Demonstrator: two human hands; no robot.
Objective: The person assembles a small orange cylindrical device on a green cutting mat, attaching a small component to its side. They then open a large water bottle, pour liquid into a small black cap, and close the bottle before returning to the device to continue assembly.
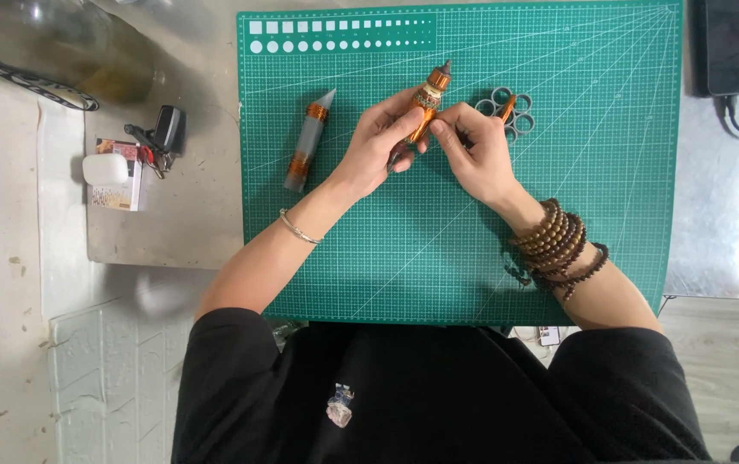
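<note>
Both hands meet over the middle of a green cutting mat. My left hand grips a slim orange cone-shaped tube with a dark pointed tip, tilted up and away from me. My right hand pinches the tube's lower part with thumb and forefinger. A second tube, grey with orange bands, lies on the mat left of my hands. Small scissors with grey ring handles lie just beyond my right hand. A thin bangle is on my left wrist, brown bead strings on my right.
A dark glass vessel stands at the top left. Keys and a small box with a white case lie left of the mat. A black phone with a cable lies at the top right.
</note>
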